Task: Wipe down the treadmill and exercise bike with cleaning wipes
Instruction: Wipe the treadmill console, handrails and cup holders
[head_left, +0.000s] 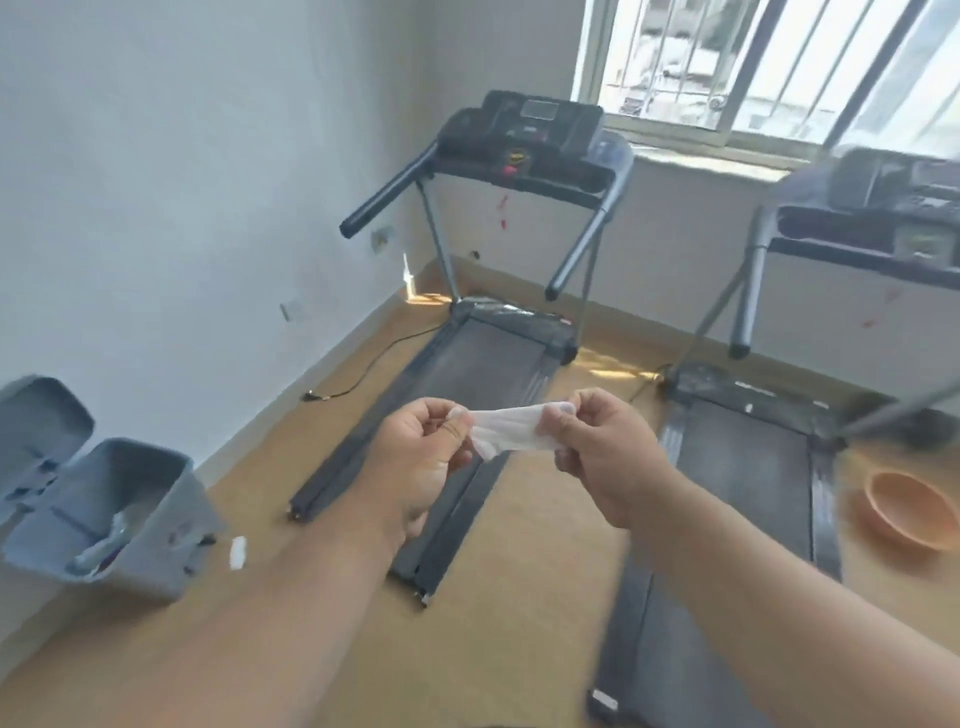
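Both hands pinch a white wipe (506, 428) between them, left hand (423, 457) on its left end, right hand (605, 449) on its right, above the near end of the left treadmill (467, 395).

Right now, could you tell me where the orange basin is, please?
In the head view it sits on the floor at far right, beside the right treadmill: orange basin.

home gym: two treadmills (498, 260)
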